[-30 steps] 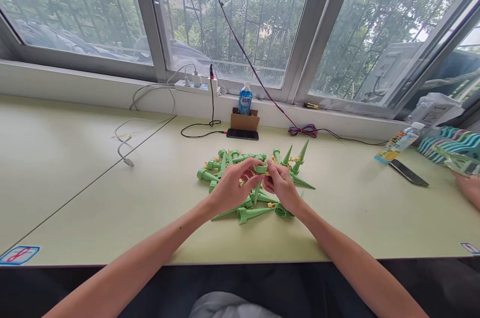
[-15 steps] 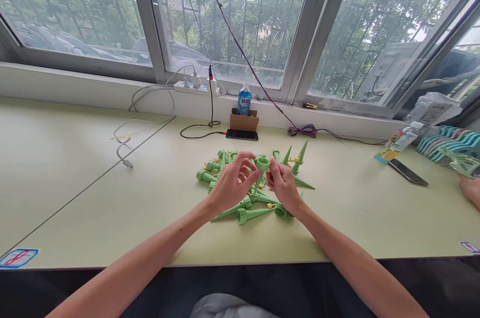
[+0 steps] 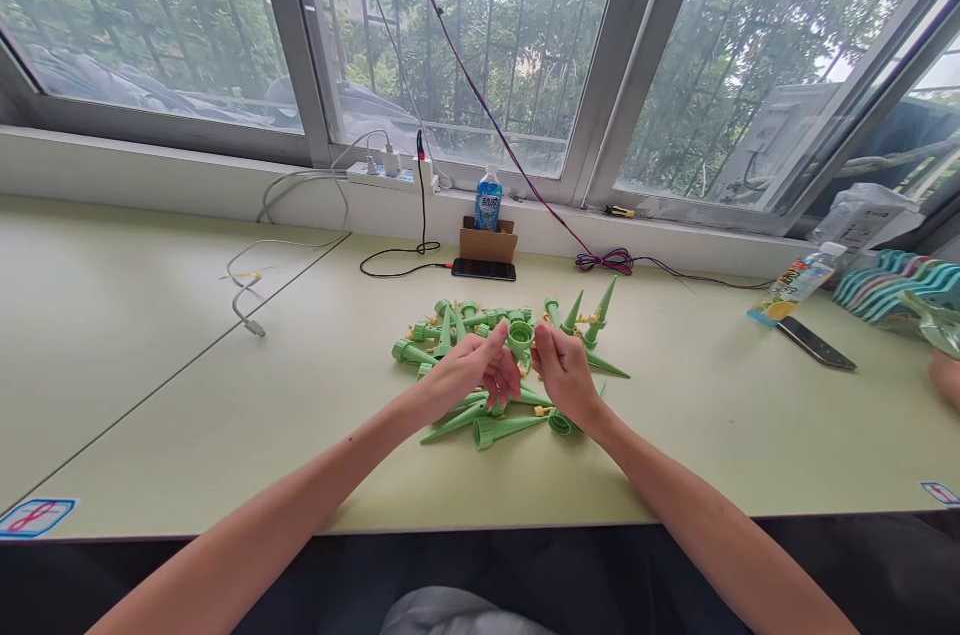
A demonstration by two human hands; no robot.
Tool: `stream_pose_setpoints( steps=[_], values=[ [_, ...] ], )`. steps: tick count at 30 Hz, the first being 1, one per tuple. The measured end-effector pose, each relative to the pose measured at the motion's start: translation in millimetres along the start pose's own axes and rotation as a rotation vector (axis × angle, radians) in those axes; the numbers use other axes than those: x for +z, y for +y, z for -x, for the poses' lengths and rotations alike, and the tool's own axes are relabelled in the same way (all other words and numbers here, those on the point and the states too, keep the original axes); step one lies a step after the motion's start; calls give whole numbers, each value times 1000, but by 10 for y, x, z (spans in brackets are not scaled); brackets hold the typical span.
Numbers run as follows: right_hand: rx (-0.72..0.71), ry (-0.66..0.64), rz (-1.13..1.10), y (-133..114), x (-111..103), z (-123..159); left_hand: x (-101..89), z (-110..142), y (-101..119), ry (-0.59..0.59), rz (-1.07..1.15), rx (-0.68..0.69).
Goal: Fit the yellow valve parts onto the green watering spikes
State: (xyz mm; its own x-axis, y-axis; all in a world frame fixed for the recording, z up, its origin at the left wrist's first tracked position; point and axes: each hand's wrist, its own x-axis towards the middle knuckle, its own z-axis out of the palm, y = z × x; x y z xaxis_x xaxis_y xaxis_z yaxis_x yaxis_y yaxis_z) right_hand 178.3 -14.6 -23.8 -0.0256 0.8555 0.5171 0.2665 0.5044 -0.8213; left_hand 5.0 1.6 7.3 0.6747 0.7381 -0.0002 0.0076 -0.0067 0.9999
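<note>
A green plant-watering spike point(image 3: 520, 336) is held over the pile, its round open cup tilted towards me. My left hand point(image 3: 472, 370) is closed around it from the left, thumb by the cup and fingers curled below, hiding most of the tapered part. On the other side, my right hand point(image 3: 566, 373) is pinched at the spike's side. A bit of a small yellow valve point(image 3: 534, 344) shows at its fingertips. Beneath and around both hands lie several more green spikes point(image 3: 499, 431), with small yellow valves point(image 3: 541, 410) among them.
Behind the pile, a phone point(image 3: 484, 269) on a cable lies before a cardboard box point(image 3: 487, 241) with a blue bottle point(image 3: 489, 200). Coiled wire point(image 3: 604, 261) lies along the sill. To the right are a drink bottle point(image 3: 796, 286), another phone point(image 3: 816, 343) and another person's hand point(image 3: 945, 377).
My left hand has turned and lowered, its fingers now curled under the cup. The held spike has tipped so its cup opening faces me more. My right hand has barely moved.
</note>
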Motion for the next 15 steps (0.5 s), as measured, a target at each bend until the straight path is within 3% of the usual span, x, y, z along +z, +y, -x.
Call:
stream_pose_setpoints(
  steps=[7, 15],
  values=[
    [-57, -67, -40, -5, 4, 11, -2, 4, 3, 40, 23, -11],
    [-75, -54, -51, 23, -1, -13, 15, 8, 17, 63, -8, 13]
  ],
)
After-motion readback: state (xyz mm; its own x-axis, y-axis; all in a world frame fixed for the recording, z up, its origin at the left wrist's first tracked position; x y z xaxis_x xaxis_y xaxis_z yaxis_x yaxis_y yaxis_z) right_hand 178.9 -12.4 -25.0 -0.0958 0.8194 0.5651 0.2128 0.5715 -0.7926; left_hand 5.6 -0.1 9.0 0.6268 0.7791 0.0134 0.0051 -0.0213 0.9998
